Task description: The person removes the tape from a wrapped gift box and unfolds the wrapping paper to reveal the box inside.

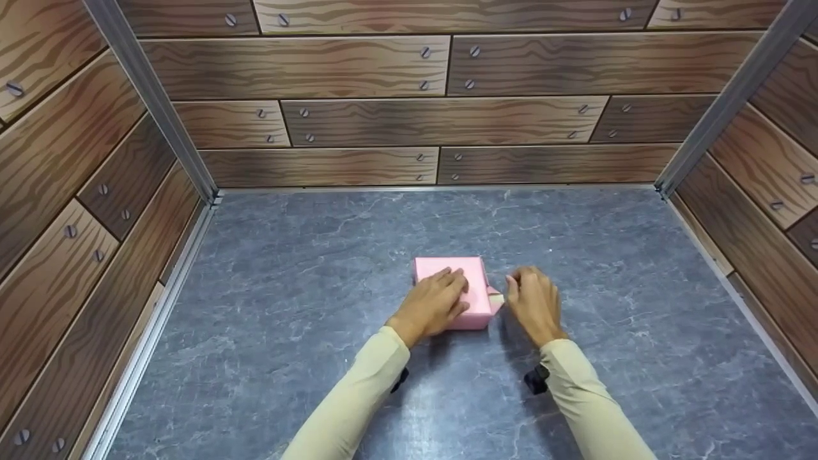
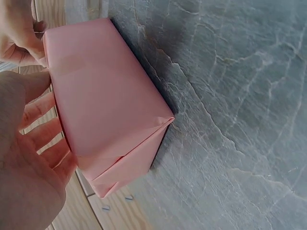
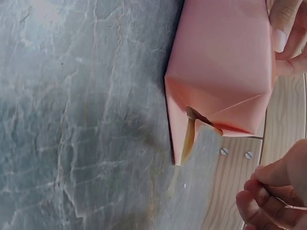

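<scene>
A box wrapped in pink paper [image 1: 474,294] lies on the grey marbled surface. My left hand [image 1: 433,301] rests on its top, fingers fairly straight, as the left wrist view also shows. At the box's right end an unsealed paper flap [image 3: 178,139] sticks out, its pale inner side showing. In the left wrist view the opposite end of the wrapped box [image 2: 127,163] has its paper folded in. Just right of the flap is my right hand [image 1: 537,305], apart from the box. Its fingers are curled with thumb and forefinger together, and I see nothing between them.
Wood-patterned panels [image 1: 364,121] wall the left, back and right sides. Metal strips [image 1: 156,358] edge the marbled surface [image 1: 307,243]. A small black device [image 1: 537,379] is worn at the right wrist.
</scene>
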### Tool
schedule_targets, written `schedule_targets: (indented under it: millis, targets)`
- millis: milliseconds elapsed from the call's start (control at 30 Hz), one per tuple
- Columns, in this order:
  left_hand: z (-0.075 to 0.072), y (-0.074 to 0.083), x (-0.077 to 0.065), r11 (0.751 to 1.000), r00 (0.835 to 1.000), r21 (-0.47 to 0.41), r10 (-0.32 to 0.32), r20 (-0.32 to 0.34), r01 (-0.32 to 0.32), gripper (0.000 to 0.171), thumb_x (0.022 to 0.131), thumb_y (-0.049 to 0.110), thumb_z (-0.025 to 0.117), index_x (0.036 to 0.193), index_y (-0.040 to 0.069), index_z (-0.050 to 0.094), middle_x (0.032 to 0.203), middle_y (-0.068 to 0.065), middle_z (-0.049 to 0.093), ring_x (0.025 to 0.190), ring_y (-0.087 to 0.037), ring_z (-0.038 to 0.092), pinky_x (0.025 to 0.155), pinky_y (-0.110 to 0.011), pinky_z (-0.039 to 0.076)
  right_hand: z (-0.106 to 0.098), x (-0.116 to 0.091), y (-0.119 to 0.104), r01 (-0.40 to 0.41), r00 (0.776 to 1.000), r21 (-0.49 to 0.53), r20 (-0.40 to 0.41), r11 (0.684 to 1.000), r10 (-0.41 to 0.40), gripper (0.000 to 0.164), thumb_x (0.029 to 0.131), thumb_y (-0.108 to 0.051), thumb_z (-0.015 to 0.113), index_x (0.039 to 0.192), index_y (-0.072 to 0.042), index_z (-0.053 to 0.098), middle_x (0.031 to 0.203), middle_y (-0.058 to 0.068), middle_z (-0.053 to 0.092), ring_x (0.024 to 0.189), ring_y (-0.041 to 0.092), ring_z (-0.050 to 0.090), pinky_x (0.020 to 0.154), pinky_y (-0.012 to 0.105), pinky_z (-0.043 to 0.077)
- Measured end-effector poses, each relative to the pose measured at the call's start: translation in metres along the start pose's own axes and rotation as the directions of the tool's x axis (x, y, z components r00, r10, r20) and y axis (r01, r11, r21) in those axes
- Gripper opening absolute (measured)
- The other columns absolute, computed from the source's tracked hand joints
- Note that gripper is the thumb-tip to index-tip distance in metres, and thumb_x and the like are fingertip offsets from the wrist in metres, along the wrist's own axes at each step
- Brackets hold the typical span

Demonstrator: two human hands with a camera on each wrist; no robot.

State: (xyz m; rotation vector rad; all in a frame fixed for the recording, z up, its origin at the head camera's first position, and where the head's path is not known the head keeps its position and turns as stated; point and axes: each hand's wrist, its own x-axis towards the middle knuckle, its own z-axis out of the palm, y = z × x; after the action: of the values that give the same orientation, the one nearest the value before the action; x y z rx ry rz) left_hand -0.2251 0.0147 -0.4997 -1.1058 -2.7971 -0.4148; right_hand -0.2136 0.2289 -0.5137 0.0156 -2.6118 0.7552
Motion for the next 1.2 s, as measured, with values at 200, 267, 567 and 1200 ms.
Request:
schedule_targets:
  millis: [200, 267, 567, 1200]
  targets:
    - [0.003, 0.003, 0.0, 0.998, 1.0, 0.069, -0.011, -0.015, 0.012, 0.024, 0.102, 0.029, 0.059, 0.118, 0.01, 0.06, 0.142, -0.015, 0.058, 0.136, -0.03, 0.051, 0.116, -0.038, 0.037, -0.005, -0.002, -0.009, 0.034, 0.998, 0.044, 0.053, 0.998, -0.037, 0.011, 0.093, -0.009, 0.072, 0.093, 0.002, 0.074, 0.087, 0.015, 0.07, 0.08, 0.035, 0.068, 0.07, 0.054, 0.053]
    - [0.004, 0.004, 0.001, 0.996, 1.0, 0.089, -0.02, -0.019, 0.021, 0.024, 0.102, 0.029, 0.058, 0.118, 0.011, 0.06, 0.142, -0.014, 0.058, 0.135, -0.03, 0.052, 0.116, -0.039, 0.038, -0.007, -0.003, -0.014, 0.044, 0.996, 0.059, 0.075, 0.997, -0.048, 0.012, 0.093, -0.01, 0.073, 0.095, 0.001, 0.075, 0.086, 0.014, 0.071, 0.079, 0.032, 0.068, 0.07, 0.052, 0.054]
    - [0.009, 0.01, -0.001, 0.984, 0.992, 0.153, -0.072, -0.104, 0.087, 0.032, 0.101, 0.035, 0.059, 0.121, 0.009, 0.058, 0.136, -0.013, 0.061, 0.127, -0.031, 0.056, 0.104, -0.046, 0.048, -0.009, -0.012, -0.03, 0.095, 0.985, 0.07, 0.139, 0.993, -0.104, 0.006, 0.089, -0.01, 0.075, 0.09, -0.004, 0.076, 0.073, 0.006, 0.071, 0.065, 0.023, 0.065, 0.062, 0.047, 0.053]
    - [0.008, 0.007, -0.01, 0.975, 0.979, 0.157, -0.131, -0.153, 0.155, 0.038, 0.099, 0.044, 0.058, 0.121, 0.013, 0.062, 0.131, -0.012, 0.062, 0.118, -0.03, 0.058, 0.101, -0.045, 0.047, 0.001, -0.026, -0.037, 0.131, 0.978, 0.037, 0.159, 0.991, -0.135, 0.021, 0.094, -0.009, 0.069, 0.108, 0.007, 0.073, 0.092, 0.021, 0.071, 0.088, 0.042, 0.068, 0.077, 0.056, 0.055]
